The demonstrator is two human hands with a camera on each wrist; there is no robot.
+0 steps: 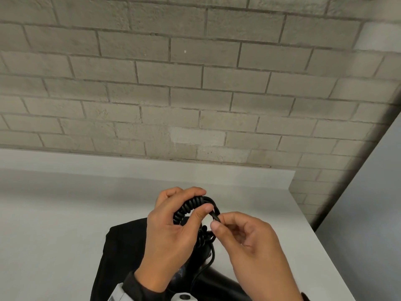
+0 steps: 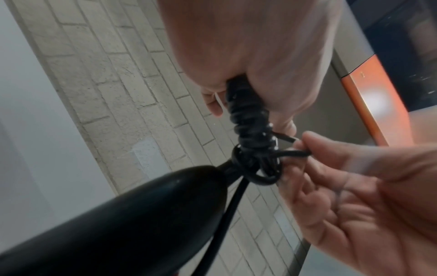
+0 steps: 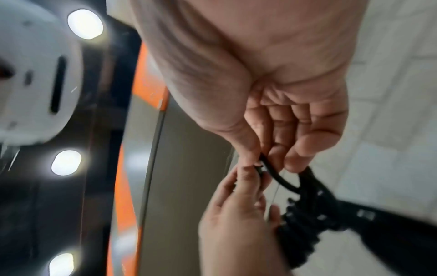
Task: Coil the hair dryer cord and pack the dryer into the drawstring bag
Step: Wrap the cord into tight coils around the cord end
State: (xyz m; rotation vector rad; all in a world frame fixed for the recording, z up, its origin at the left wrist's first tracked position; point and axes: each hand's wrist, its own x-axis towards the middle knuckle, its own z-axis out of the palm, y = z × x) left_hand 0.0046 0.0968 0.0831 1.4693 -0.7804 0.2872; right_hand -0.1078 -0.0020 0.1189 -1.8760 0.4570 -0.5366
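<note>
L hand (image 1: pixel 171 227) grip round coiled cord (image 1: pixel 191 208), R hand (image 1: pixel 245 237) pinching cord end

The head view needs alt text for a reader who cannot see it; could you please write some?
Two hands coil a black hair dryer cord above a white table: the left hand grips the bundle, the right hand pinches a loose strand. A black bag lies beneath, before a grey brick wall.

The white table (image 1: pixel 65 213) lies bare to the left, far side and right of the hands. Near the front edge, the black drawstring bag (image 1: pixel 121 246) and hair dryer (image 1: pixel 217 281) block the middle. A brick wall (image 1: pixel 195 94) closes the far side.
</note>
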